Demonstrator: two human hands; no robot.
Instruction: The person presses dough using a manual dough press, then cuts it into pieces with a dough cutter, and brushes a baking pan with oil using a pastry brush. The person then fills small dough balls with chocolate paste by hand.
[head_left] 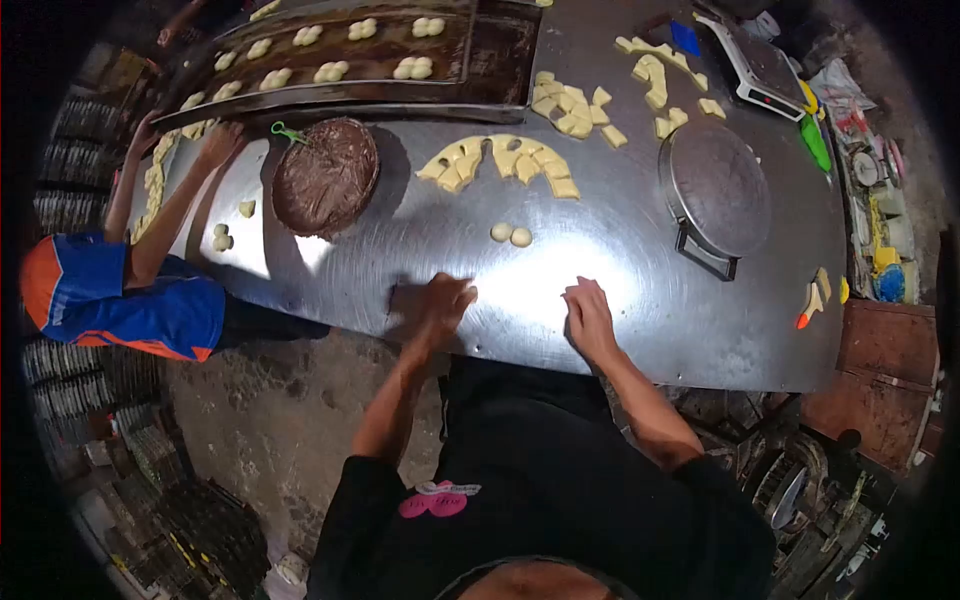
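My left hand (440, 310) hovers over or rests on the metal table near its front edge, fingers curled, with a small pale spot at the fingertips that I cannot make out. Opposite it, my right hand (590, 318) is also curled, thumb against the fingers; whatever lies inside is hidden. Two round dough balls (511, 235) sit side by side just beyond my hands. Behind them runs a curved row of cut dough pieces (500, 160). To the left stands a round pan of brown chocolate-like filling (325, 180) with a green-handled tool (288, 132) in it.
A large tray (380, 100) with clustered dough balls is at the back left. A co-worker's hand (218, 145) reaches beside dough at left. At right are a round metal lid-like pan (715, 185), a scale (765, 80) and more dough pieces (570, 108).
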